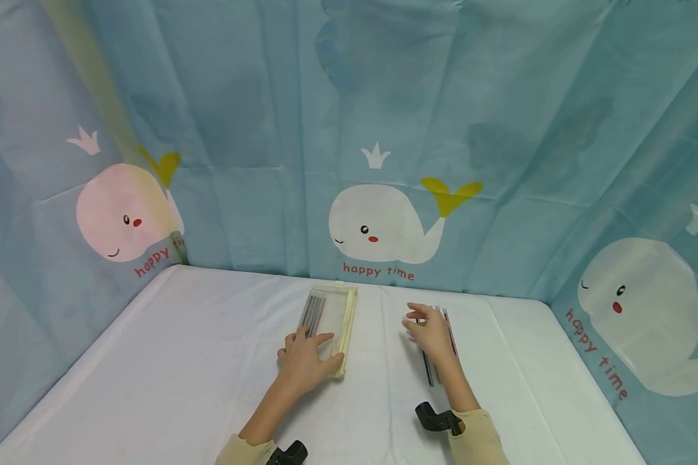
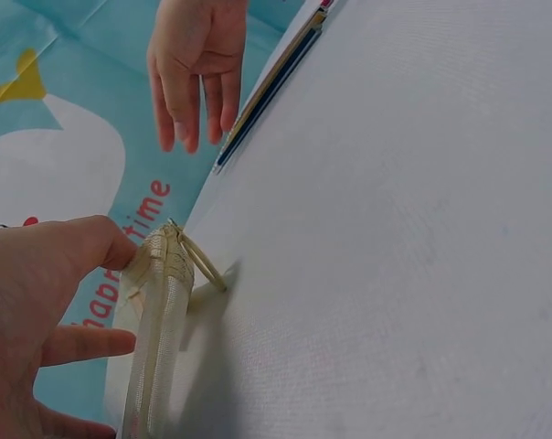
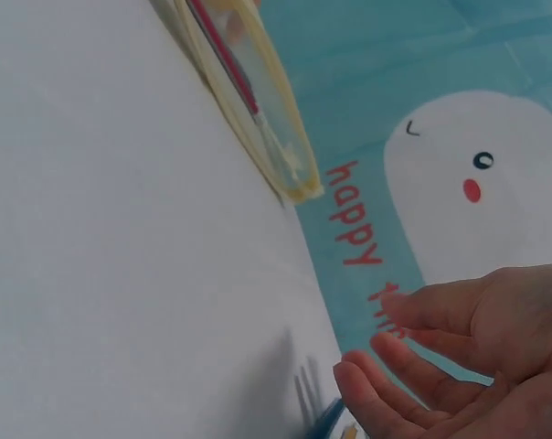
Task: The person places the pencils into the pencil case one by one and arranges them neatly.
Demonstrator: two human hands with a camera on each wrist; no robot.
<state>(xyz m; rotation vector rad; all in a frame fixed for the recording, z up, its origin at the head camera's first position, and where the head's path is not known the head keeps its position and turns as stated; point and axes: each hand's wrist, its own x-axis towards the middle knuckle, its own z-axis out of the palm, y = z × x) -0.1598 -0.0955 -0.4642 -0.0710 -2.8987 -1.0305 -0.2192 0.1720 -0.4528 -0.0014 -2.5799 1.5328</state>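
A see-through pencil case (image 1: 347,320) with a cream zip edge lies on the white table, several slim pencil-like sticks (image 1: 312,311) inside it. My left hand (image 1: 305,361) holds its near end, thumb at the zip side and fingers spread towards the other edge. In the left wrist view the thumb touches the zip end of the case (image 2: 157,338). My right hand (image 1: 433,332) hovers over several loose sticks (image 1: 427,370), one dark and one red among them. Its fingers are loosely bent with nothing between them. Part of the loose bundle is hidden beneath that hand.
A white cloth covers the table (image 1: 209,361). Behind and at both sides hangs a blue curtain (image 1: 238,194) printed with whales. Black wrist cameras (image 1: 433,418) sit on both forearms. A stretch of white cloth separates the case from the loose sticks.
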